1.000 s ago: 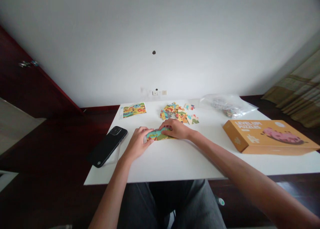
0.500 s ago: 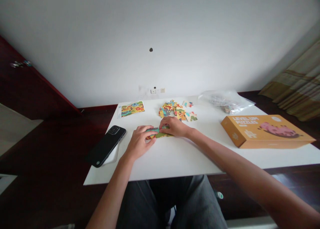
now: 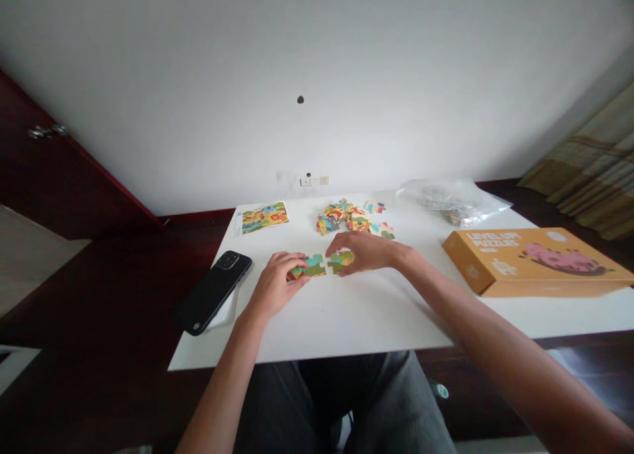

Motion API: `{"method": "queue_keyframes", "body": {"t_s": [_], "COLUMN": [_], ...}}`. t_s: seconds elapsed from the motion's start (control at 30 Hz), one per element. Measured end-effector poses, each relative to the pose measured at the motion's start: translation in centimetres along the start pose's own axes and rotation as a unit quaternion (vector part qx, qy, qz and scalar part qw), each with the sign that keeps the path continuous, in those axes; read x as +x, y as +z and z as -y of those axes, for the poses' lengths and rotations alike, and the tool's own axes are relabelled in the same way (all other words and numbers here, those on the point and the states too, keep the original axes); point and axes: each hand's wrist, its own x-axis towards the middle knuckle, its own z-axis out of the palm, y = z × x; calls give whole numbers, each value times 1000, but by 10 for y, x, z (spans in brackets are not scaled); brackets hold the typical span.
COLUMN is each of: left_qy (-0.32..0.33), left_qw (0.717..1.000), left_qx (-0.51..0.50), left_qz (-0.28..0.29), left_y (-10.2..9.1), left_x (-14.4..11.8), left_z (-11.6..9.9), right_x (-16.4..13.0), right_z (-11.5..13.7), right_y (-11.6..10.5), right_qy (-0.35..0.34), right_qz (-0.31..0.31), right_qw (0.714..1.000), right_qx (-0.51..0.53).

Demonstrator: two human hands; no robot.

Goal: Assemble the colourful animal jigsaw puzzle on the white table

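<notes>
While a black phone lies at the left edge of the white counter, a teal puzzle piece is pinched by the left hand. Just beside it, a green puzzle piece is gripped under the right hand. Farther right, an orange box is seen.

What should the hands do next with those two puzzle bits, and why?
Probably slide them together. The left hand holds one puzzle piece flat on the white table, the right hand holds another piece, and only a thin gap parts their facing edges.
</notes>
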Motion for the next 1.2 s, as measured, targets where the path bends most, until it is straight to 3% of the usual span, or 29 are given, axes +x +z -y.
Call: {"method": "queue_keyframes", "body": {"t_s": [0.2,0.53,0.63,0.83,1.2], "left_qy": [-1,44,40,-35,6], "left_qw": [1000,996,996,999,999], "left_qx": [-10,62,55,-1,14], "left_qz": [-1,50,54,-4,40], "left_y": [1,-1,0,1,0], "left_x": [0,-1,-2,-2,-2], "left_z": [3,2,3,8,5], "right_x": [3,7,6,6,12], "right_z": [-1,-6,-3,-8,4], "right_y": [5,10,9,10,24], "right_qy": [-40,-66,-71,-103,-98], "right_qz": [-17,-28,-28,-18,-59], "right_qw": [999,997,997,994,993], "right_qx": [23,39,33,19,15]}}
